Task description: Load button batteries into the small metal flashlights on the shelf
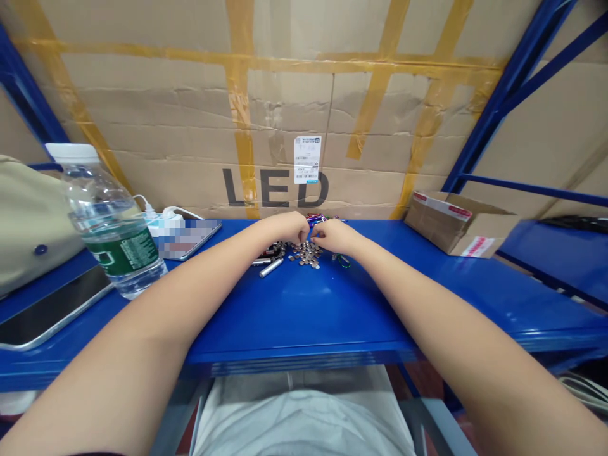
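Note:
A pile of small silvery round pieces (308,254) lies on the blue tabletop (304,310). My left hand (295,227) is over the pile's back left edge, its fingers curled together; anything between them is too small to make out. Over the back right edge, my right hand (332,235) has thumb and forefinger pinched, and what they hold cannot be made out. Left of the pile are dark small items (276,250) and a silver cylinder (271,268). Behind my hands sits a shiny purple item (315,219). A green loop (342,261) lies to the right.
At the left stand a water bottle (121,234), a dark phone (57,307), a second flat device (190,240), a white power strip (164,221) and a beige bag (35,221). An open small carton (441,225) is at the right. A large cardboard sheet (190,139) rises behind.

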### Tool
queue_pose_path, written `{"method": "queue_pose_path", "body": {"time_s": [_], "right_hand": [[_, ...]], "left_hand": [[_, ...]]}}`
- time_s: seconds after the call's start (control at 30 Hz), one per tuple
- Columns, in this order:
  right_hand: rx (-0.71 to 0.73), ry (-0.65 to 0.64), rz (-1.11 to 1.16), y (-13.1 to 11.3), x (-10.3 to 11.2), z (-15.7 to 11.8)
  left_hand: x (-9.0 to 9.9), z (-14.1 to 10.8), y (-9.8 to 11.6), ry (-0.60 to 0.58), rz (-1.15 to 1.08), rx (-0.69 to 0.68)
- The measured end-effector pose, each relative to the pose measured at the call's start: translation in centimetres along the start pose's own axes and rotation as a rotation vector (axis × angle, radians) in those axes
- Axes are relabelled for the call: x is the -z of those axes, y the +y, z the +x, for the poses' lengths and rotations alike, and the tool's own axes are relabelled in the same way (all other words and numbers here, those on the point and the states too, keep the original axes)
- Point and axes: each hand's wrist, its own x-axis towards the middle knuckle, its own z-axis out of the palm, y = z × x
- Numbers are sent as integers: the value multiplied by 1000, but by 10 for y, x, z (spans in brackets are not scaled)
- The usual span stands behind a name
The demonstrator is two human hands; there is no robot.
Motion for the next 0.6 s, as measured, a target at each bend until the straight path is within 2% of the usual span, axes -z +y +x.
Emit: {"method": "queue_pose_path", "body": {"time_s": [0.1, 0.2, 0.4, 0.6], "right_hand": [[-15, -64, -49, -2, -4, 2], [-22, -103, -65, -4, -5, 3], [-51, -134, -34, -3, -5, 5], [-42, -146, -2, 5, -9, 8]], "left_hand": [[1, -1, 1, 17, -14, 0], [3, -2, 0, -15, -49, 1], [3, 0, -4, -76, -93, 49], [3, -1, -4, -88, -82, 81]]}}
